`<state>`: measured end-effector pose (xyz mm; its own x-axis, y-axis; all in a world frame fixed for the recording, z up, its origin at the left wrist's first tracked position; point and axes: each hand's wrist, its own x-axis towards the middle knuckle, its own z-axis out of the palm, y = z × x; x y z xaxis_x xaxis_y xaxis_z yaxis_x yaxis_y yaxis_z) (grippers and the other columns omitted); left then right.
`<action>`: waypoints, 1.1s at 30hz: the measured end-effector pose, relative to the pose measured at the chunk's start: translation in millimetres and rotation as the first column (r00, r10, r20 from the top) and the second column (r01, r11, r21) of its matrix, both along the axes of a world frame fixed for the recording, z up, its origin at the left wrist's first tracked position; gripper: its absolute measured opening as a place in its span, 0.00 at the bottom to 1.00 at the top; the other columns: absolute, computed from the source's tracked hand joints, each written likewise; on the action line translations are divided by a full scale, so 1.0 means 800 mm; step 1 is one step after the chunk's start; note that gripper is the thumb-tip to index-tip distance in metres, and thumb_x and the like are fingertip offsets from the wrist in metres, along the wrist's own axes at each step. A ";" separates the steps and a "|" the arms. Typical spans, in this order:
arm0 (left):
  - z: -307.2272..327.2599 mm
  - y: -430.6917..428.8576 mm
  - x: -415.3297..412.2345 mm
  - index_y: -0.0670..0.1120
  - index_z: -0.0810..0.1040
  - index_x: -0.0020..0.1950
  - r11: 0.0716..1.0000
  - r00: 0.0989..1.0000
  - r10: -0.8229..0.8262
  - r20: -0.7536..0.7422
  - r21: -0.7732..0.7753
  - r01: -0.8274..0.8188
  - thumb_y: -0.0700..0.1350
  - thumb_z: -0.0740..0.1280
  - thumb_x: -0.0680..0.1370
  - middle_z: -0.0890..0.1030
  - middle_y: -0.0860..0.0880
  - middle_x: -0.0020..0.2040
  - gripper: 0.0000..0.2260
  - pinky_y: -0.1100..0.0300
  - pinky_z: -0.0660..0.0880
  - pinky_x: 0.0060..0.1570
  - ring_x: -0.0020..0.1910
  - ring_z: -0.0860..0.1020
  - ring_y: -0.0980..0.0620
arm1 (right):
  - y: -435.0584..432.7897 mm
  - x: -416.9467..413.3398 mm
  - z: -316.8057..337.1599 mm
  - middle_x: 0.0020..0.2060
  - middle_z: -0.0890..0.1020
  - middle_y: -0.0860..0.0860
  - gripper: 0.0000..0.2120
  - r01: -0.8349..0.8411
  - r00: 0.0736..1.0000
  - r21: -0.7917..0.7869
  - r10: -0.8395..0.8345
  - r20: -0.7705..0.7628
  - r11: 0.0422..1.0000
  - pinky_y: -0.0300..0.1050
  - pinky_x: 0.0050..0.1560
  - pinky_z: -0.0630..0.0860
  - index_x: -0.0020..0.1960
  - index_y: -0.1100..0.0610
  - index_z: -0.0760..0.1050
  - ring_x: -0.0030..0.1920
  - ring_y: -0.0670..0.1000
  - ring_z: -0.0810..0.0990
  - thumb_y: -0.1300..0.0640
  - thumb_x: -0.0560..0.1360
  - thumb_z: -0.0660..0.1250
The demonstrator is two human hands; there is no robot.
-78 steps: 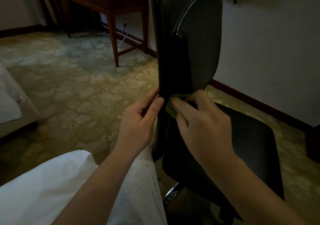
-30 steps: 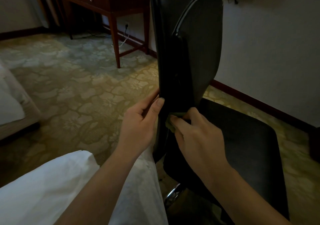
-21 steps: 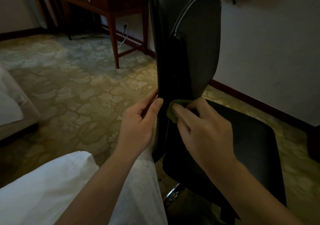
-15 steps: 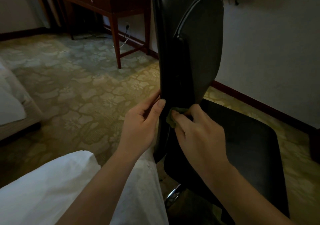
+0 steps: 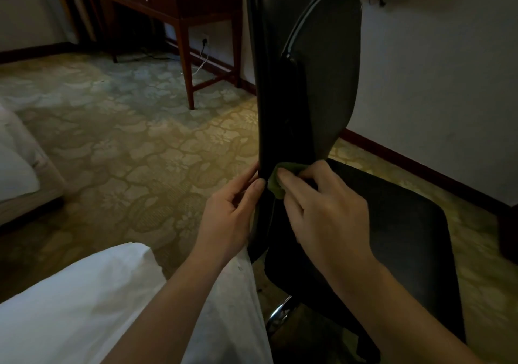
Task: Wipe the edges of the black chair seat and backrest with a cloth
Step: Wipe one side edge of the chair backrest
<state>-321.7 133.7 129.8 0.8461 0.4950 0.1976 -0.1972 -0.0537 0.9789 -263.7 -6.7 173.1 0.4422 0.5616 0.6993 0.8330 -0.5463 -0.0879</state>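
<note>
White fabric (image 5: 84, 313) fills the nearest corner of the view, just short of the black chair's backrest (image 5: 305, 89), with both bare forearms reaching over it. Beside the backrest's lower near edge, the left hand (image 5: 227, 218) rests with loosely curled fingers (image 5: 256, 188), thumb and fingertips touching the edge but closed around nothing. On the other side of that edge, the right hand (image 5: 328, 215) pinches a small green cloth (image 5: 276, 181) between thumb and fingers, pressing it against the backrest where it meets the seat. The seat (image 5: 400, 237) spreads to the right of the backrest, under the right wrist. Below the backrest, a chrome part of the chair base (image 5: 280, 311) glints. Patterned carpet (image 5: 134, 145) stretches left of the backrest. Farther behind the backrest on its left stands a dark wooden desk (image 5: 179, 2) with small objects on top, too dim to identify. A pale wall (image 5: 437, 83) with a dark baseboard runs behind the backrest on its right.
</note>
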 end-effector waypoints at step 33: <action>-0.010 0.001 0.002 0.58 0.75 0.69 0.999 0.999 0.036 -0.022 0.013 -0.035 0.56 0.64 0.79 0.81 0.58 0.64 0.17 0.47 0.75 0.66 0.65 0.77 0.58 | -0.012 -0.003 -0.028 0.46 0.79 0.54 0.11 0.012 0.996 0.053 -0.007 -0.088 0.999 0.44 0.33 0.78 0.58 0.58 0.81 0.39 0.49 0.78 0.57 0.78 0.65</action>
<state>-320.3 134.6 122.1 0.8323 0.5225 0.1849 -0.1728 -0.0723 0.9823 -266.1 -16.4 151.0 0.5084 0.5203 0.6862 0.8155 -0.5469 -0.1895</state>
